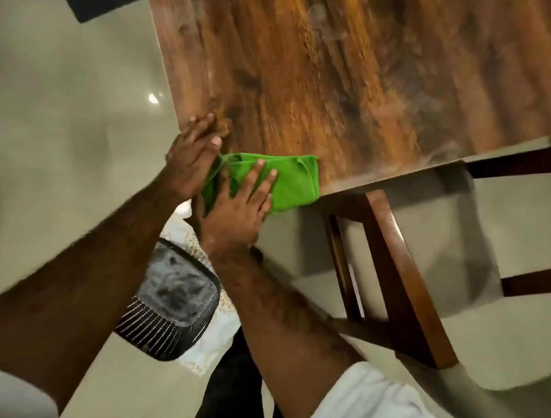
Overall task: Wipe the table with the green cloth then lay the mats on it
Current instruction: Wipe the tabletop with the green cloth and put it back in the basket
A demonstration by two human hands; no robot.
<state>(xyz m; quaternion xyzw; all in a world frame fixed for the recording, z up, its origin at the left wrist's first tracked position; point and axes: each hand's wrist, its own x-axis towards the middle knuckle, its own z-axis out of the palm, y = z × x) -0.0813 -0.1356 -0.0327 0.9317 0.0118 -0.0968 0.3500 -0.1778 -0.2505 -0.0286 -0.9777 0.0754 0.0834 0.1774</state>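
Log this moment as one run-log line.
step: wiping | right hand: flat on green cloth | left hand: fingers straight, on table edge | cloth: at near corner

No lettering, brand or number is readable on the table (309,80) or the green cloth (297,181); much is blurred.

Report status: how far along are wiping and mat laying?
Done: hazy streaks across the brown wooden table. In hand: right hand presses the folded green cloth at its near corner, left hand beside it. Left: no mat on the table yet.
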